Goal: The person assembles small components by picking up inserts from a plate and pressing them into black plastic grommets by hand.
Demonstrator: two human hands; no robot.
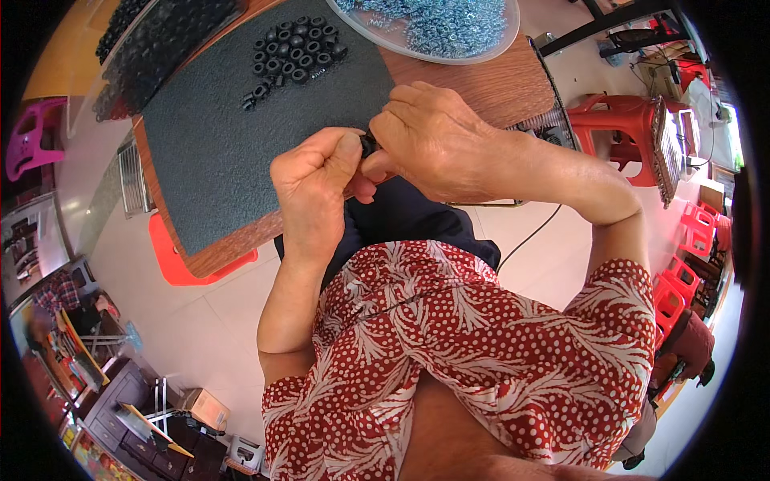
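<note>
Both hands meet near the front edge of the table, pinching a small black round part [368, 144] between them. My left hand [314, 172] is closed, its thumb pressed against the part's left side. My right hand [429, 140] curls over the right side, and its fingers partly hide the piece. Beyond them, a loose cluster of small black hollow caps [298, 52] lies on a dark grey mat [216, 152]. Behind my right hand, a shallow clear tray [449, 58] holds a heap of small translucent blue rings [457, 24].
A clear bin of black parts [164, 48] stands at the table's left. The wooden tabletop [497, 88] shows around the mat. Below it is a red stool [180, 256]; another red stool [618, 128] stands to the right. A person [688, 345] sits at the far right.
</note>
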